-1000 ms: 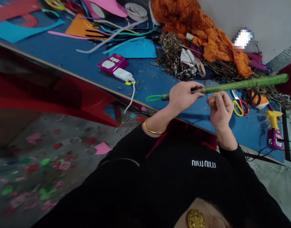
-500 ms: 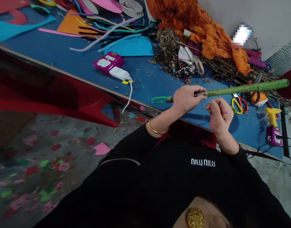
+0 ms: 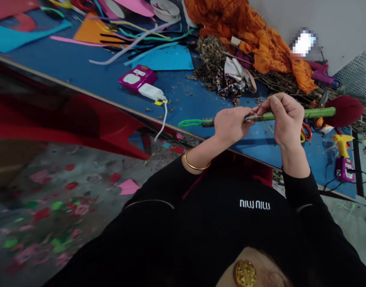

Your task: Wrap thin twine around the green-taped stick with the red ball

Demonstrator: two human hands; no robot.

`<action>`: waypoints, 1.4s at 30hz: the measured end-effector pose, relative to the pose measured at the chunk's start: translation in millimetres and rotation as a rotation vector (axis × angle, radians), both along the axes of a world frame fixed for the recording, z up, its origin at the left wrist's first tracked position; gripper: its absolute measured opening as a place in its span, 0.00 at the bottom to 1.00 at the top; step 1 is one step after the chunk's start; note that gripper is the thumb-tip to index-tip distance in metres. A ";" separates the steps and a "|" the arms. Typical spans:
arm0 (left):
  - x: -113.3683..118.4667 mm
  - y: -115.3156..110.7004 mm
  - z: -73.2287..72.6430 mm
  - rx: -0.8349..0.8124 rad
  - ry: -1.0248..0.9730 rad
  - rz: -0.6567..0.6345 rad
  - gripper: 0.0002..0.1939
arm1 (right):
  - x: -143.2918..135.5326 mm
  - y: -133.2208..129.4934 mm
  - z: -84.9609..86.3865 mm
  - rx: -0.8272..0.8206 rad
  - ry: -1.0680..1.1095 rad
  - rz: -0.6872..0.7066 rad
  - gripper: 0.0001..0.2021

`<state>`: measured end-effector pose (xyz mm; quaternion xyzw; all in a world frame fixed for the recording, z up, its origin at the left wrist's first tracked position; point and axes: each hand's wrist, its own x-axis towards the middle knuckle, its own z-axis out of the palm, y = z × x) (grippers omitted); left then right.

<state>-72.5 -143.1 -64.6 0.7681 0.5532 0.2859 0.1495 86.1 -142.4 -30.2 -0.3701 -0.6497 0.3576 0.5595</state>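
Observation:
My left hand [image 3: 231,124] is closed round a long stick [image 3: 316,113], holding it level above the blue table. The stick is green on the right. A dark grip and a bright green loop [image 3: 190,122] stick out to the left of the hand. My right hand [image 3: 287,117] is closed over the green part, thumb and fingers pinched by the brown-wrapped joint near my left fingertips. Whatever it pinches is too small to make out. At the right end the stick overlaps a dark red ball [image 3: 347,111]; how they join is hidden.
Scissors with red and yellow handles [image 3: 306,132] lie behind my right wrist. A yellow glue gun [image 3: 342,144] and a purple power socket [image 3: 345,169] are at the right. Dried plants [image 3: 213,56] and orange cloth [image 3: 260,48] lie behind. Another purple socket [image 3: 137,77] sits left.
My right hand has risen from below the stick onto its green part, up to the joint. The stick has shifted left with my left hand, and the dark red ball has moved left too.

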 end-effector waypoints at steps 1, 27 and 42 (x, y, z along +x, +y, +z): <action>0.0 -0.9 0.9 -0.011 0.015 0.006 0.14 | -1.1 4.0 0.4 -0.008 0.003 -0.002 0.24; -5.2 -8.9 -13.3 0.294 0.215 -0.169 0.19 | 5.7 51.7 -29.7 -0.209 -0.057 -0.080 0.25; -43.3 5.4 -16.2 0.225 0.010 -0.052 0.15 | 113.8 10.2 18.7 -0.355 0.001 0.025 0.19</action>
